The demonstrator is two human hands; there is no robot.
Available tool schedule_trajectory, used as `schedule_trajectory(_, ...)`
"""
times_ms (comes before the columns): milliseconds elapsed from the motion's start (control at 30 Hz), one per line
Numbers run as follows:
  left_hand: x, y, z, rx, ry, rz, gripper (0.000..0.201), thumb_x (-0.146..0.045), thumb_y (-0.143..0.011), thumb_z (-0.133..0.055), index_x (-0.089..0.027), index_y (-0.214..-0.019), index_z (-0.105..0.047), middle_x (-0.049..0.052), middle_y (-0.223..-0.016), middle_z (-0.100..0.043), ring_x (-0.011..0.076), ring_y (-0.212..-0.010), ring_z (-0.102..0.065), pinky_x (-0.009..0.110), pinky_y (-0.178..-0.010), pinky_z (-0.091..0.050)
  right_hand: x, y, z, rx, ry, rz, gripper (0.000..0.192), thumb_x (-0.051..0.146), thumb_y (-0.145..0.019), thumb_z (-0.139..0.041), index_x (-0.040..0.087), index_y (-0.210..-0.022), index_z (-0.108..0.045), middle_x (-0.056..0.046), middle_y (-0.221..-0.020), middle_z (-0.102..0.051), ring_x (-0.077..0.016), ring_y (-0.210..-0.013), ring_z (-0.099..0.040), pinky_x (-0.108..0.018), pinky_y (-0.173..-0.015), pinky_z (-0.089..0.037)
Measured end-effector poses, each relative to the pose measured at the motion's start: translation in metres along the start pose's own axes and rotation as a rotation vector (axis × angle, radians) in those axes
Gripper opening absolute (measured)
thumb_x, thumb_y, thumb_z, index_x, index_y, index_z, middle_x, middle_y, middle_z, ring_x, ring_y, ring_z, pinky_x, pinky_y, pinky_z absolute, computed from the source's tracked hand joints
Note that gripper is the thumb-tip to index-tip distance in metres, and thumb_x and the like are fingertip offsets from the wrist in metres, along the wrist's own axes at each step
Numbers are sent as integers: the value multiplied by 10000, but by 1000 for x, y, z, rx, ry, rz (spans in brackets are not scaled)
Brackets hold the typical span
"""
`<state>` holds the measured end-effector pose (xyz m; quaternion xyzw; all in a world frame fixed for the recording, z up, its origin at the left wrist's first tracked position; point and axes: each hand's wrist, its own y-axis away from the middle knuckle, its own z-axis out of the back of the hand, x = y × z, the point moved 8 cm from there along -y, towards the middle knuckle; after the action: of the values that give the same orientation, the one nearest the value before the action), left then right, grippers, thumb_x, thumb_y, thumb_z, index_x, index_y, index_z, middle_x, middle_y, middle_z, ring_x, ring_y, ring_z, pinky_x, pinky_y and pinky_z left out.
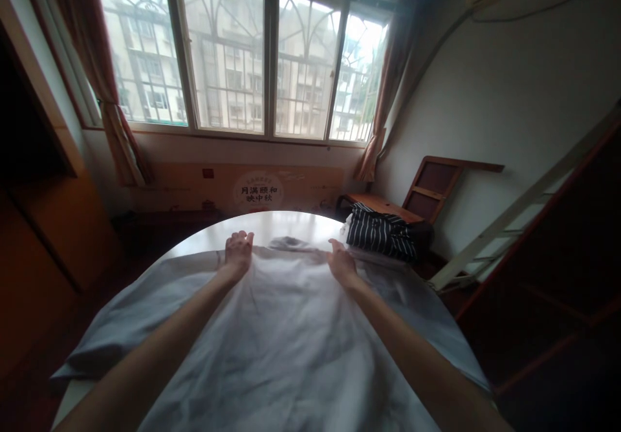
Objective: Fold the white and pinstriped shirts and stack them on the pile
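Note:
A light grey-white long-sleeved shirt (pixel 291 328) lies spread over a round white table (pixel 272 220), its collar (pixel 287 243) toward the far edge and a sleeve out to each side. My left hand (pixel 237 252) rests at the left shoulder of the shirt, fingers forward and thumb apart. At the opposite shoulder lies my right hand (pixel 342 262), thumb side up and apart; its other fingers are partly hidden. Between the hands the cloth is wrinkled, with creases running toward me. Near my right hand sits a folded black-and-white striped garment (pixel 381 231).
Behind the table a wooden chair (pixel 431 189) stands at the right, by a white ladder (pixel 495 231) leaning along that side. A printed orange panel (pixel 194 186) runs below the barred window (pixel 233 63). Wooden cabinets (pixel 43 244) stand at the left.

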<state>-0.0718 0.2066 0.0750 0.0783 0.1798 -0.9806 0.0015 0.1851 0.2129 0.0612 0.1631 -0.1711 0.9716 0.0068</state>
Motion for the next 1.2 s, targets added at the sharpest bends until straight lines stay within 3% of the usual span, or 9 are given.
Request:
schedule_trajectory(67, -19, 14, -17, -2, 0, -56, 336, -239, -789, -447, -152, -1101, -537, 134, -1116, -562, 227, -1020, -498, 330, -860, -365, 8, 10, -23, 53, 23, 26, 513, 255, -802, -474, 109, -1284, -376, -159, -1333, -383, -229, -1145, -440, -292, -891, -350)
schedule_trajectory(133, -37, 31, -37, 20, 9, -135, 453, -304, -788, -456, -150, -1215, -450, 134, -1257, -468, 251, -1142, -415, 371, -937, -326, 22, 26, -44, 132, 24, 133, 552, 322, -797, -486, 140, -1303, -361, -138, -1374, -330, -245, -1241, -320, -335, -979, -276)
schedule_trajectory(233, -41, 49, -69, 120, 27, -84, 487, -413, -817, -377, -187, -1245, -428, 103, -1356, -370, 291, -1230, -318, 454, -966, -296, 32, 46, -62, 202, 17, 208, 468, 370, -845, -389, 188, -1275, -413, -101, -1378, -338, -246, -1284, -237, -382, -1017, -208)
schedule_trajectory(300, -39, 53, -79, 134, 30, -70, 499, -437, -832, -322, -199, -1259, -417, 87, -1386, -329, 304, -1257, -276, 479, -983, -269, 31, 51, -67, 215, 21, 207, 463, 392, -862, -339, 197, -1275, -414, -94, -1383, -332, -241, -1292, -218, -390, -1019, -200)
schedule_trajectory(767, -39, 16, -104, 235, 69, -167, 587, -476, -843, -233, -152, -1326, -315, 107, -1430, -225, 287, -1312, -170, 433, -1038, -196, 22, 24, -82, 264, 57, 159, 523, 451, -868, -273, 195, -1320, -336, -78, -1423, -252, -226, -1314, -148, -402, -1028, -153)
schedule_trajectory(1200, -37, 15, -99, 183, 131, -224, 518, -458, -840, -306, -181, -1265, -408, 97, -1399, -305, 277, -1291, -232, 416, -1036, -218, 21, 23, -81, 229, 38, 190, 490, 409, -855, -344, 193, -1294, -381, -78, -1401, -303, -232, -1300, -196, -387, -1020, -199)
